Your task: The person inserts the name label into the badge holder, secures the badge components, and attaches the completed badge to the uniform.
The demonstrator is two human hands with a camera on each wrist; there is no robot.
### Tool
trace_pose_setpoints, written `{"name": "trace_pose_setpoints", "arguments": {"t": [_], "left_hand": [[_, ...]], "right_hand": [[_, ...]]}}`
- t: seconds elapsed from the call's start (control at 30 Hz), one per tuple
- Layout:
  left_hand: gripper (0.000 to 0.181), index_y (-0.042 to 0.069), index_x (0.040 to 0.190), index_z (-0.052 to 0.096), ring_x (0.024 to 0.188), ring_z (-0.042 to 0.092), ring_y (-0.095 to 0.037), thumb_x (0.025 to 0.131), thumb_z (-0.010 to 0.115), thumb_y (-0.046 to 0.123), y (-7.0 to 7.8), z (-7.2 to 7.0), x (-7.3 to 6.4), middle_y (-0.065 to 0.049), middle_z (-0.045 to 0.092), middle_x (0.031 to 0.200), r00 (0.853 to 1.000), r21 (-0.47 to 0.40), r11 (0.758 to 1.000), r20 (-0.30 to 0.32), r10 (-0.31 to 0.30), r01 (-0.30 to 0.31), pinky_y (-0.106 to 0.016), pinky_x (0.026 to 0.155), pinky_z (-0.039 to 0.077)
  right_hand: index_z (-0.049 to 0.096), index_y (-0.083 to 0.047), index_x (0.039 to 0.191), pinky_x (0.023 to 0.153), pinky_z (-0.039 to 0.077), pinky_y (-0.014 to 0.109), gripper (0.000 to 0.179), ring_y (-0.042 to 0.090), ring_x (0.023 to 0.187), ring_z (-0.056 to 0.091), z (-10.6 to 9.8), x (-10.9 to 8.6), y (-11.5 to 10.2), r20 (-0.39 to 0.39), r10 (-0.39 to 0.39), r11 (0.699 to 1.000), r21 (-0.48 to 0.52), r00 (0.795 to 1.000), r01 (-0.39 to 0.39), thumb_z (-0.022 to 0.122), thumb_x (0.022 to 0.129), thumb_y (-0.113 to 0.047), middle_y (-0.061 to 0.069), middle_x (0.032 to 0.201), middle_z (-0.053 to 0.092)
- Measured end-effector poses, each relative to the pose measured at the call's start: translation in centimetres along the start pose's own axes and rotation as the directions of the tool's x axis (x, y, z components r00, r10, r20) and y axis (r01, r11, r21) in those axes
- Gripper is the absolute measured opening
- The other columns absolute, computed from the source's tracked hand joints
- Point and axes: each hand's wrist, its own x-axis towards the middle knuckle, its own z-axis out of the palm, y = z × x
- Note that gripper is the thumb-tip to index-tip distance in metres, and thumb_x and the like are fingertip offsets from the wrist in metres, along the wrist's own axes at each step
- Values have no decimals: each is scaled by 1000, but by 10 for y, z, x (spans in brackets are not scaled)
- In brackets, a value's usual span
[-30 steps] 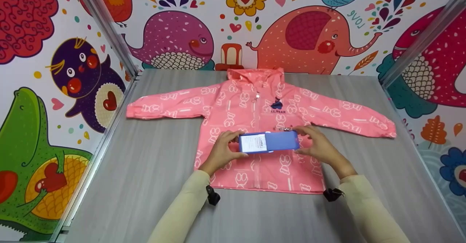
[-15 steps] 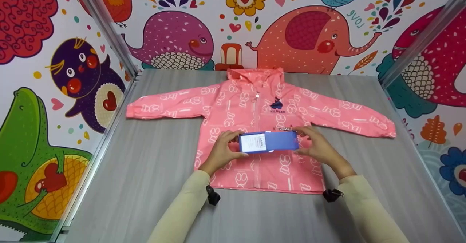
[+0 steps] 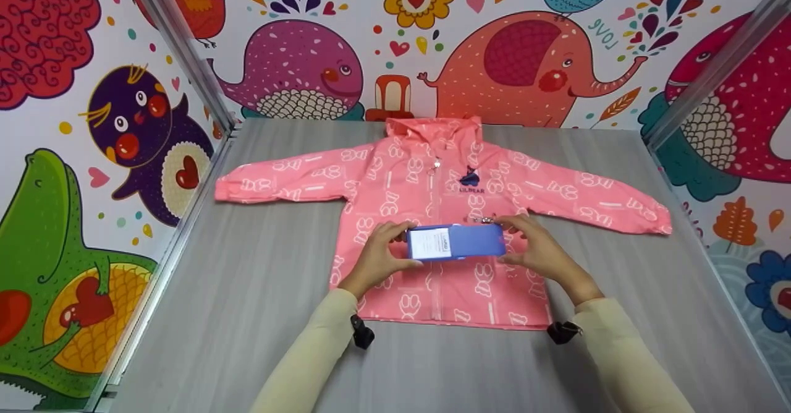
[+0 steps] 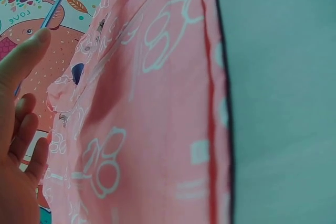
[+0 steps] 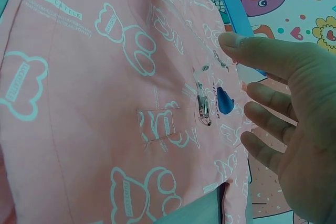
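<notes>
**A:** ok so what step is this? I see a blue card holder (image 3: pixel 479 240) with a white printed insert (image 3: pixel 431 243) showing in one half, held up over the front of a pink hooded jacket (image 3: pixel 408 203).

**B:** Looks like the two-handed part to me. Left hand (image 3: pixel 381 257) grips the insert end, thumb on the near edge, fingers on the far one. Right hand (image 3: pixel 545 251) has the plain blue end the same way.

**A:** Any of it resting on the cloth?

**B:** Nope, the left wrist view shows it edge-on, raised off the jacket. From above it crosses the zipper (image 3: pixel 436 295). Jacket's spread on the table (image 3: pixel 247 314), sleeves out.

**A:** And that metal clip (image 5: pixel 203 103)?

**B:** On the chest, beside the dark logo (image 5: pixel 224 100). Can't tell if it's hooked to anything.

**A:** Next move?

**B:** My guess is they're working the holder's two halves, though opening or closing, no clue. Either way I'd say it calls for an even grip and straight pressure along its length. Twist it and the insert could slip.
</notes>
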Motion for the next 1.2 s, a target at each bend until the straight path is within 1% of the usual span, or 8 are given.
{"name": "trace_pose_setpoints", "arguments": {"t": [0.2, 0.4, 0.57, 0.73, 0.9, 1.0, 1.2], "left_hand": [[77, 19, 138, 58, 109, 56, -19, 68, 91, 23, 1, 3, 0, -2, 62, 114, 1000, -9, 1000, 11, 1, -1, -43, 97, 52], [79, 18, 138, 58, 110, 56, -19, 67, 91, 28, 1, 3, 0, -2, 63, 115, 1000, -3, 1000, 16, 2, -2, -42, 97, 52], [79, 17, 137, 59, 109, 56, -21, 66, 91, 28, 1, 3, 0, -3, 65, 115, 1000, 14, 1000, 14, 22, -22, -42, 96, 52], [79, 18, 138, 58, 109, 56, -21, 67, 91, 27, 2, 3, -1, -4, 64, 115, 1000, 12, 1000, 22, 20, -20, -43, 96, 52], [80, 14, 139, 57, 111, 56, -22, 68, 91, 26, 1, 3, -2, -5, 63, 117, 999, 4, 1000, 28, 23, -23, -44, 97, 52], [78, 14, 138, 57, 111, 56, -22, 68, 90, 26, 1, 3, -2, -4, 64, 119, 999, 14, 999, 29, 31, -31, -44, 96, 52], [79, 13, 138, 57, 110, 56, -23, 68, 90, 27, 0, 4, -2, -5, 64, 119, 998, 39, 998, 29, 47, -48, -43, 95, 52]], "right_hand": [[53, -14, 140, 99, 46, 59, 78, 38, 118, 55, 2, 1, -3, 14, -7, 1000, -7, 1000, 7, 88, 70, -11, 10, 129, 58], [53, -13, 140, 97, 48, 57, 80, 38, 116, 57, 6, 3, -5, 12, -33, 999, -17, 999, 34, 88, 68, -11, 10, 126, 59], [52, -12, 142, 98, 48, 57, 80, 36, 116, 57, 12, 3, -8, 16, -25, 1000, -11, 1000, 26, 87, 70, -10, 11, 126, 59], [51, -10, 141, 99, 49, 56, 80, 34, 115, 58, 17, 3, -11, 9, -13, 1000, -5, 1000, 13, 87, 70, -9, 11, 127, 60], [54, -8, 138, 98, 49, 56, 76, 33, 114, 58, 21, 3, -13, 4, -38, 999, -1, 999, 38, 87, 69, -9, 10, 124, 61], [55, -8, 137, 98, 50, 56, 76, 34, 113, 59, 22, 3, -15, -2, -50, 999, -2, 999, 50, 88, 68, -9, 11, 123, 62], [55, -7, 138, 96, 51, 56, 77, 35, 113, 59, 23, 4, -18, -1, -63, 998, -15, 998, 63, 89, 69, -11, 14, 128, 61]]}}
